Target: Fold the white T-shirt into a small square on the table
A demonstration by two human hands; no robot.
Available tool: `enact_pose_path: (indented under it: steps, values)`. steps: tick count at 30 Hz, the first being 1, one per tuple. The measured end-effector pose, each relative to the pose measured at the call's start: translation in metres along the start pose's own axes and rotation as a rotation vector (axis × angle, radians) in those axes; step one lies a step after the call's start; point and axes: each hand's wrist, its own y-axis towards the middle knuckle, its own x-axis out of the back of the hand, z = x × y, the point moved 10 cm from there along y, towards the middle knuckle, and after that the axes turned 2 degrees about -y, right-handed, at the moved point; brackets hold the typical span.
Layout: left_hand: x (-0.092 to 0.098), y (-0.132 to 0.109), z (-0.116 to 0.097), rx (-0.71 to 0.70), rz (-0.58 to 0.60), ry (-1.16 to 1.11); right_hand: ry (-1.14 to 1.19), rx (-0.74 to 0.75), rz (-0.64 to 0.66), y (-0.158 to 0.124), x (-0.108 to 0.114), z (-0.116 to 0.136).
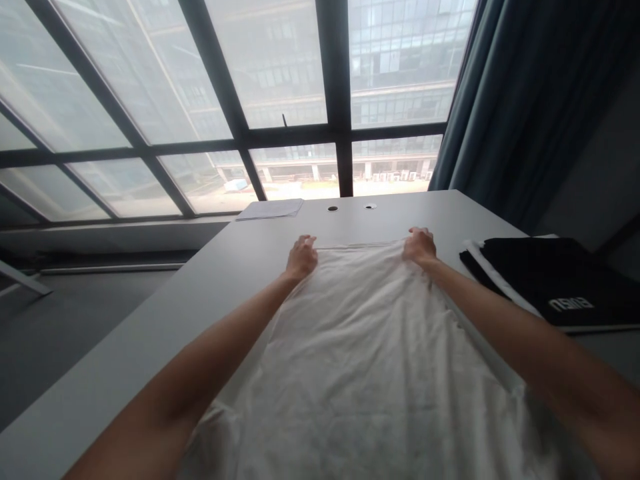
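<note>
A white cloth garment, seemingly a T-shirt point(355, 347), stretches from the near edge of the view toward the far part of the table, with creases running along its length. My left hand point(302, 256) grips its far left corner, fingers closed on the fabric. At the far right corner my right hand point(419, 245) is closed on the same hem. Between the two hands the hem runs nearly straight, a little above or on the tabletop; I cannot tell which. The near end is cut off by the bottom of the view.
The white table point(200, 293) reaches to the window point(285, 73). Folded black clothes point(560, 273) with white pieces lie at the right. Papers point(270, 209) rest at the far left corner, near two round cable holes point(333, 209). A dark curtain point(490, 107) hangs at the right.
</note>
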Motion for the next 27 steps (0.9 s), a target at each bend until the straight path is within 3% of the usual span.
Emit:
enact_pose_path:
  steps: [3, 5, 7, 10, 14, 16, 22, 24, 27]
  values:
    - [-0.036, -0.03, -0.031, -0.161, 0.236, 0.19, -0.097, 0.221, 0.055, -0.043, -0.012, 0.035]
    - [-0.048, -0.044, -0.025, -0.093, 0.341, 0.253, -0.151, 0.296, 0.135, -0.065, -0.026, 0.043]
    - [-0.048, -0.049, -0.015, -0.018, 0.37, 0.276, -0.185, 0.301, 0.21, -0.076, -0.038, 0.038]
    - [-0.04, -0.046, -0.009, -0.003, 0.344, 0.27, -0.182, 0.261, 0.269, -0.076, -0.042, 0.024]
    - [-0.031, -0.027, -0.014, -0.08, 0.273, 0.244, -0.146, 0.289, 0.187, -0.052, -0.026, 0.021]
    - [-0.029, -0.013, -0.007, -0.05, 0.245, 0.23, -0.134, 0.285, 0.146, -0.032, -0.018, 0.018]
    - [-0.018, 0.016, 0.026, 0.047, 0.191, 0.238, -0.111, 0.043, 0.064, 0.025, -0.003, -0.02]
    - [-0.012, 0.013, 0.027, 0.049, 0.151, 0.244, -0.111, 0.098, -0.004, 0.022, 0.002, -0.014]
    - [-0.014, -0.002, 0.007, -0.062, 0.134, 0.244, -0.12, 0.257, -0.023, -0.002, -0.003, 0.012]
